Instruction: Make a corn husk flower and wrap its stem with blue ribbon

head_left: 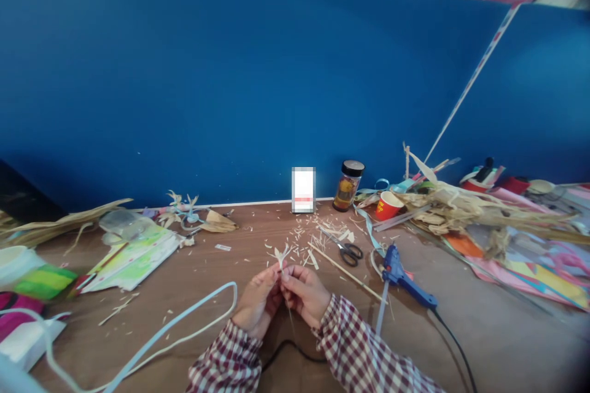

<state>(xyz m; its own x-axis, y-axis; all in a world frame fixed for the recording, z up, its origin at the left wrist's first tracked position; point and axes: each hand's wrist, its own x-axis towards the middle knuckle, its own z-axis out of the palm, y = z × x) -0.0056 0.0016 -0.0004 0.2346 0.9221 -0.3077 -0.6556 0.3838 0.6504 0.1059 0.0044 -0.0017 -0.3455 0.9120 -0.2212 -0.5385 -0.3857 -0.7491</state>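
Note:
Above the brown table, my left hand (259, 299) and my right hand (308, 293) meet with their fingertips pinched together. Between them is a small pale flower-like piece of dried husk (280, 256), its narrow petals spreading upward. A thin stem or wire (289, 314) hangs below the fingers; its upper end is hidden by them. Both hands are closed on this piece. Pale husk scraps (299, 236) lie scattered just beyond. To the right are scissors (351, 253) with black handles, a thin wooden stick (345, 271) and a blue glue gun (405, 279) with a glue stick in it.
A dark-lidded jar (348, 186) and a red paper cup (388, 206) stand near the blue partition (230, 86). Dried husks (488, 202) pile up at right. White cables (179, 319) loop at left, near a painted sheet (133, 258) and finished-looking husk flowers (182, 212).

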